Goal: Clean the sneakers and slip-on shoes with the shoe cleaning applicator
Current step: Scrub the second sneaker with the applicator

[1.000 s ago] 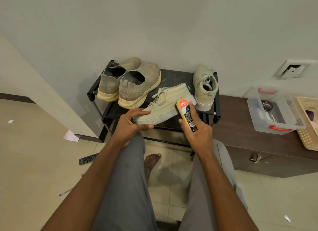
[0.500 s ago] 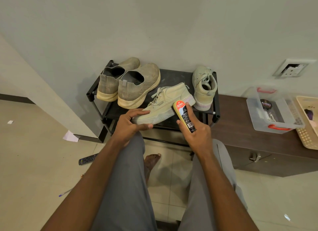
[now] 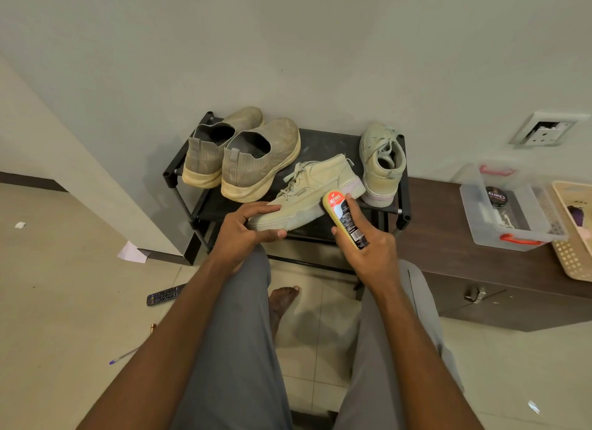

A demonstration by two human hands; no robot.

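Head view: L hand [image 3: 243, 234] grips toe of sneaker [image 3: 307, 195] on rack [image 3: 326, 141], frame center. R hand [image 3: 368, 253] holds applicator [image 3: 344, 218], its top against sneaker's side. Slip-ons [image 3: 243, 160] upper left of rack, 2nd sneaker [image 3: 381, 163] at right.

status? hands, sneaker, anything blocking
Left hand grips sneaker at toe, on rack. Right hand holds applicator, head against sneaker's side. Nothing in the way.
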